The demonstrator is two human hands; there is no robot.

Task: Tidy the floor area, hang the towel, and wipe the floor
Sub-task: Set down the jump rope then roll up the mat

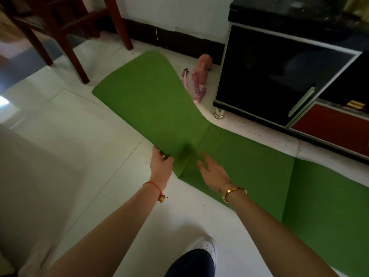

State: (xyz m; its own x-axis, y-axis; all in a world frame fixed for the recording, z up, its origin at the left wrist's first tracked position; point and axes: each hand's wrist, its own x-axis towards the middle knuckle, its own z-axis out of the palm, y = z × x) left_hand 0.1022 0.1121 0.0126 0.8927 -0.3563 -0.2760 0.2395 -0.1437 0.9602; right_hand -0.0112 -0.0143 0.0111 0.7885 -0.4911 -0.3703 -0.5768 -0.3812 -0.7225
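A white tiled floor fills most of the view, and across it lies a long green folding mat, the landmark for everything else. The mat's far panel is lifted off the floor and curves upward along a crease, while the near panels lie flat. Beyond the mat's right edge stands a black glass-fronted cabinet on a short metal foot, with a red lower panel further right. Beyond the mat's far left corner stand the dark wooden legs of a chair. Between the raised panel and the cabinet, on the floor by the wall, lie a pink dumbbell and, just beside it, a pink skipping rope.

The left hand, a red string at its wrist, grips the near edge of the raised panel, fingers curled under it. The right hand, with gold bangles on the wrist, hovers over the mat at the crease, fingers spread and holding nothing. A white shoe stands on the floor on the near side of the mat.
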